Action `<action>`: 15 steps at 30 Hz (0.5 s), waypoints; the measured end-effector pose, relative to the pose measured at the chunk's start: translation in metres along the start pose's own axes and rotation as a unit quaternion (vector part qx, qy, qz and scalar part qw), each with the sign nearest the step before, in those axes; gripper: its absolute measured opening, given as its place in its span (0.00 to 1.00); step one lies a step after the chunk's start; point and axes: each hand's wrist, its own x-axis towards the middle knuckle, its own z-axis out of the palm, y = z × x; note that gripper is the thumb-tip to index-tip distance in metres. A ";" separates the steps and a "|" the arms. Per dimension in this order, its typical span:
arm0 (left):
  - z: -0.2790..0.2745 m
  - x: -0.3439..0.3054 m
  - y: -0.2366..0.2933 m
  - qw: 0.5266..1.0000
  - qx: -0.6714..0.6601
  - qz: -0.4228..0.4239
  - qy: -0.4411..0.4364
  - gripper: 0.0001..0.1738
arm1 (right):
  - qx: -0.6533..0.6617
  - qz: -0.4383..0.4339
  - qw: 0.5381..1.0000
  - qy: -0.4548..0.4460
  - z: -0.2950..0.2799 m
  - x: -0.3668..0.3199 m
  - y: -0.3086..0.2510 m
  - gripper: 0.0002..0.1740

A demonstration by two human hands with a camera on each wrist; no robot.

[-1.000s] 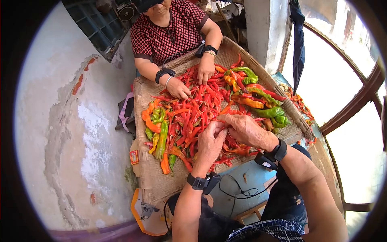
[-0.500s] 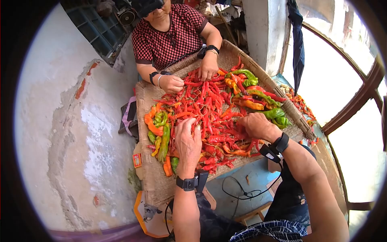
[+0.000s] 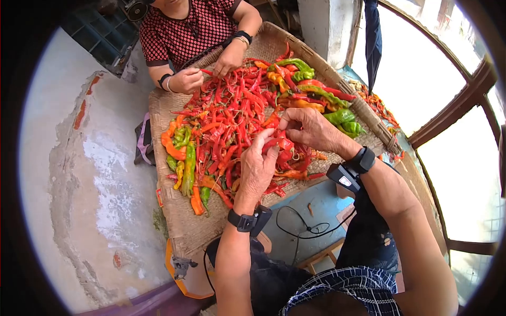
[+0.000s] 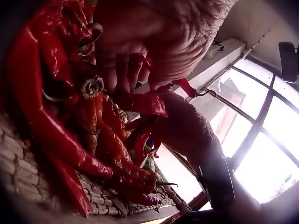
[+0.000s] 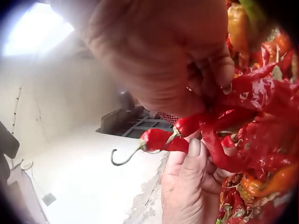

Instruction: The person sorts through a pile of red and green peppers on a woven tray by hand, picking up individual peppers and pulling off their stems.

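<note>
Red chili peppers (image 3: 232,113) lie heaped in a woven tray (image 3: 182,226). My left hand (image 3: 257,171) is at the near side of the heap, its thumb and fingers gripping red peppers; the right wrist view shows a stemmed red pepper (image 5: 156,139) by its thumb. Just to the right, my right hand (image 3: 316,129) has its fingers curled round red peppers, held close to the left hand. In the right wrist view this right hand (image 5: 163,56) covers part of what it grips. The left wrist view shows both hands close together over long, shiny peppers (image 4: 60,135).
Across the tray a person in a patterned shirt (image 3: 187,31) handles peppers with both hands. Green peppers (image 3: 342,118) lie at the right, orange and green ones (image 3: 182,152) at the left. Below are a cable (image 3: 316,229) and a blue surface (image 3: 327,203). A dark umbrella (image 3: 373,47) hangs at the right.
Since half a second ago, my hands have come together from apart, and both now grip peppers. The head view has shifted, moving the tray up and left. The other person's left-side hand holds a red pepper.
</note>
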 end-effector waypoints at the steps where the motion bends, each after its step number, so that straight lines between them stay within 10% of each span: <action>1: 0.000 -0.001 0.001 1.000 -0.004 -0.006 -0.004 0.19 | -0.012 -0.029 0.999 0.008 0.002 0.000 0.004 0.05; 12: -0.011 0.001 -0.005 0.996 0.074 -0.048 -0.010 0.13 | -0.256 -0.066 0.964 -0.001 0.002 0.001 0.032 0.05; 15: -0.012 0.001 -0.006 0.998 0.064 -0.012 0.020 0.12 | -0.264 -0.173 0.938 0.140 0.007 -0.001 0.028 0.09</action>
